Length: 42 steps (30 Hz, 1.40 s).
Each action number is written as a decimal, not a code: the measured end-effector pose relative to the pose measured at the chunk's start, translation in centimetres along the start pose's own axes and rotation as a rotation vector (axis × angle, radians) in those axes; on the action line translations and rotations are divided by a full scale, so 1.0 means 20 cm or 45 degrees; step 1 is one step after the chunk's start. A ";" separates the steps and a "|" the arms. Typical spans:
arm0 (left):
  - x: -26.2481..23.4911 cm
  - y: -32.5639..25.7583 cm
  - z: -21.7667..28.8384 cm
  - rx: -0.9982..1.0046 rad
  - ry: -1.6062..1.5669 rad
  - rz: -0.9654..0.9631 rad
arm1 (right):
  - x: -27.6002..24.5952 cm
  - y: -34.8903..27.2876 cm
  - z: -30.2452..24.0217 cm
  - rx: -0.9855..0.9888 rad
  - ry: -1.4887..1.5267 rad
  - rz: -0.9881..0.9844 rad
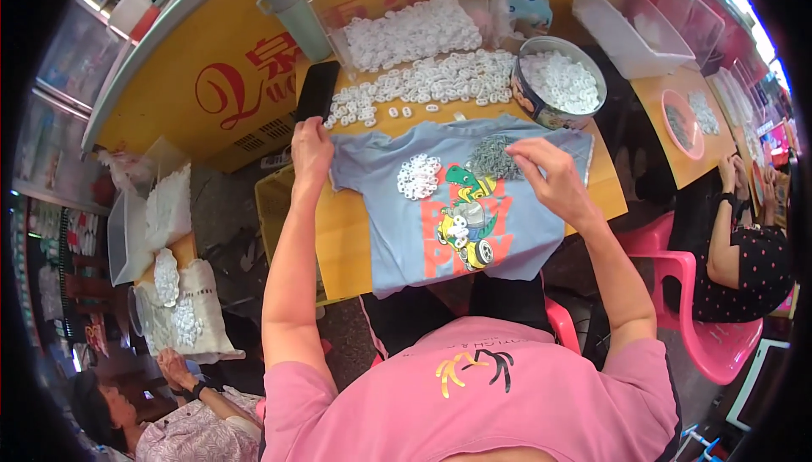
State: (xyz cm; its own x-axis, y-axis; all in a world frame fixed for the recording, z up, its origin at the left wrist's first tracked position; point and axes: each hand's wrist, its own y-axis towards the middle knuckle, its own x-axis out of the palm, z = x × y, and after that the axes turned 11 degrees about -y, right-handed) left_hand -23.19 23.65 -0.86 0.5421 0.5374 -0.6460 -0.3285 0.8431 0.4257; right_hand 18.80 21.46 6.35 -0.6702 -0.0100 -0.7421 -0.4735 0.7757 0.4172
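Observation:
A grey-blue T-shirt [389,242] with a cartoon print lies spread over the table in front of me. On it rest a small heap of white oval plastic pieces [419,176] and, to its right, a heap of small dark grey metal-looking pieces [496,158]. My right hand [551,176] hovers at the right side of the grey heap, thumb and fingertips pinched together; anything between them is too small to make out. Beside the shirt's left sleeve, at the lower end of a black phone [319,90], my left hand [312,153] has its fingers drawn together, their tips partly hidden.
Many white pieces [423,77] cover the table's far part, before a clear bin [410,30] full of more. A round tub [560,81] of white pieces stands far right, a grey-green bottle [296,18] far left. Other people sit at side tables; a pink chair [710,335] is at right.

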 end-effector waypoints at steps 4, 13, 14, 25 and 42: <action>0.07 0.04 0.07 -0.012 0.303 -0.097 | 0.02 -0.05 -0.02 -0.039 0.027 -0.099; 0.23 0.12 0.11 0.199 0.015 -0.132 | 0.06 -0.09 -0.04 -0.077 0.110 -0.259; 0.22 0.14 0.11 0.269 0.063 -0.117 | 0.06 -0.09 -0.04 -0.070 0.109 -0.257; 0.10 0.43 -0.01 0.987 0.797 -0.388 | 0.06 -0.12 -0.03 -0.049 0.133 -0.261; 0.30 0.21 0.27 0.469 0.009 -0.303 | 0.09 -0.10 -0.02 -0.095 0.175 -0.199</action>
State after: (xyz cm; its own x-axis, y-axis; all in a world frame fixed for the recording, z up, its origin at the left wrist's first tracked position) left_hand -17.12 30.25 0.39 0.5636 0.3300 -0.7573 0.1036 0.8813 0.4611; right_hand 18.31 19.67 4.26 -0.6545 -0.2160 -0.7246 -0.6151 0.7093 0.3442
